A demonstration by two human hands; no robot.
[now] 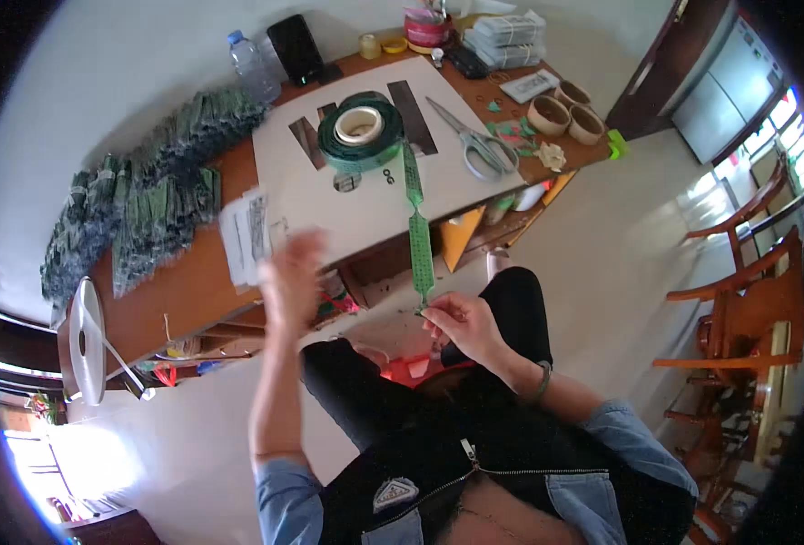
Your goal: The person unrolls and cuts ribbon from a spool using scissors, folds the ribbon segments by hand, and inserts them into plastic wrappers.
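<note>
Head view, our right fingers (pixel 438 314) pinching the green ribbon's (pixel 420 254) near end, our blurred left hand's (pixel 295 277) finger spread unclear

Left grip (pixel 295 272) blurred; printing (pixel 421 250) on the green strip (pixel 413 182) too small to read

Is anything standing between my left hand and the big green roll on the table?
Nothing visible stands between your left hand and the green roll, only flat white board. The strip running to your right hand and the scissors are off to the right.
</note>
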